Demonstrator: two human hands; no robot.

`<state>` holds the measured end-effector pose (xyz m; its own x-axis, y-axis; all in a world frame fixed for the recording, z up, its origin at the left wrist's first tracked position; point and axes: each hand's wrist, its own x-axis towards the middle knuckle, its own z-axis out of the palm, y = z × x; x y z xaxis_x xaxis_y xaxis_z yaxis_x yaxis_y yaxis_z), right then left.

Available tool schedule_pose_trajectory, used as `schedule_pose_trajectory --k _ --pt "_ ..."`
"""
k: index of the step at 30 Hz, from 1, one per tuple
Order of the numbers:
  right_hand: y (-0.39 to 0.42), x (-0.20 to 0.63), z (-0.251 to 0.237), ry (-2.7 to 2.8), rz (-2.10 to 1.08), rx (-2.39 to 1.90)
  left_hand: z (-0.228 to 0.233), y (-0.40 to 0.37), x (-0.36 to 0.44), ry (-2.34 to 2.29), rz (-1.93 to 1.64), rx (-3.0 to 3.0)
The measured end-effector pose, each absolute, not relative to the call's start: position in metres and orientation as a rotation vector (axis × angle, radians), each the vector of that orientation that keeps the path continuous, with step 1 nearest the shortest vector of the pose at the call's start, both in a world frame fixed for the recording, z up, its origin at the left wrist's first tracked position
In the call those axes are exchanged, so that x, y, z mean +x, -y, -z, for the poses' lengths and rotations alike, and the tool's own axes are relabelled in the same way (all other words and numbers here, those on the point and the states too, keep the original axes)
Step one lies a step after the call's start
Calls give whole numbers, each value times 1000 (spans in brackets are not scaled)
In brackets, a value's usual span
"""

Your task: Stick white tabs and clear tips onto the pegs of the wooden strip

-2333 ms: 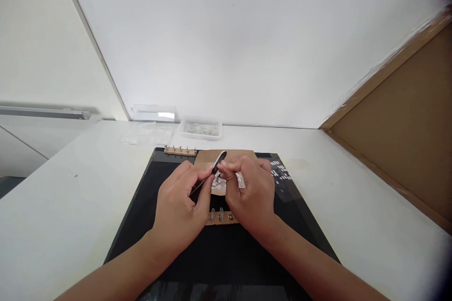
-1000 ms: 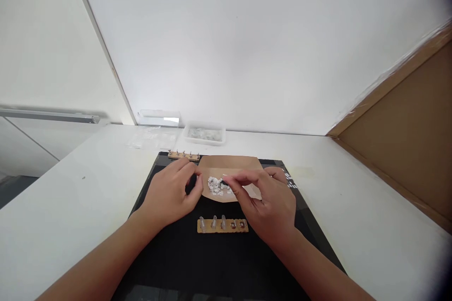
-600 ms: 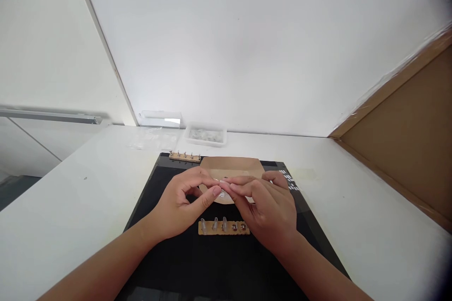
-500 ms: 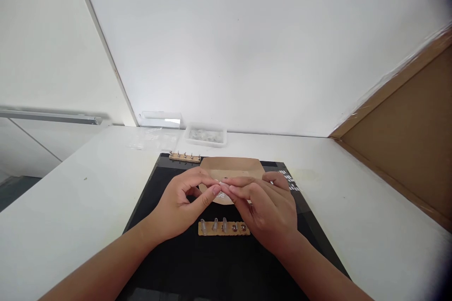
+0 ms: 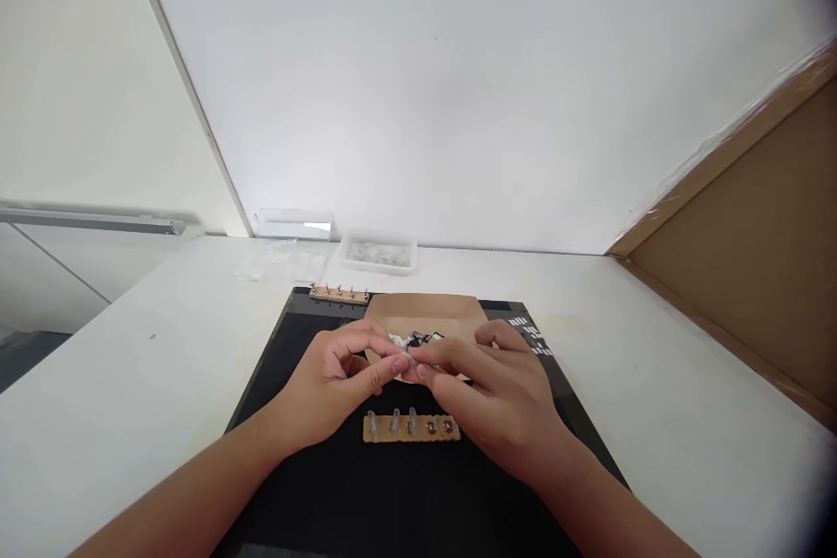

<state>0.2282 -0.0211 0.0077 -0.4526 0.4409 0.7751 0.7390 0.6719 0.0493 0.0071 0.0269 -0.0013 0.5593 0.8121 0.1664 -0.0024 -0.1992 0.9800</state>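
Observation:
My left hand (image 5: 340,379) pinches a small whitish piece, which looks like a clear false nail tip (image 5: 406,357), between thumb and forefinger. From the other side, the thumb and fingertips of my right hand (image 5: 500,392) close on the same piece. Both sets of fingertips meet over a brown paper tray (image 5: 425,307) with white and black scraps (image 5: 422,338) inside. Below the hands lies a tan strip (image 5: 411,434) with several round holders. Clear nail tips (image 5: 412,421) stand upright on some holders; the two at the right are bare.
A black mat (image 5: 392,497) lies under everything. At its far left corner is another strip (image 5: 338,294) with metal pegs. White stickers (image 5: 531,336) sit at the mat's right edge. Behind are a clear plastic box (image 5: 377,253) and plastic bags (image 5: 281,261). Cardboard (image 5: 738,235) borders the right.
My right fingers have shifted and spread slightly over the piece, uncovering black and white scraps in the tray. My left hand keeps its pinch. The view has moved a little.

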Motion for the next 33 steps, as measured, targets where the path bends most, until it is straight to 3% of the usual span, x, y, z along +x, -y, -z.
schedule_pose_trajectory --k 11,18,33 --pt "20 231 -8 2301 348 -825 4 -23 9 -673 -800 1702" --pt "12 235 5 2102 114 -849 2 -22 6 -713 -727 1763" --pt "15 240 3 2122 -30 -853 -1 -24 6 -690 -656 2027"
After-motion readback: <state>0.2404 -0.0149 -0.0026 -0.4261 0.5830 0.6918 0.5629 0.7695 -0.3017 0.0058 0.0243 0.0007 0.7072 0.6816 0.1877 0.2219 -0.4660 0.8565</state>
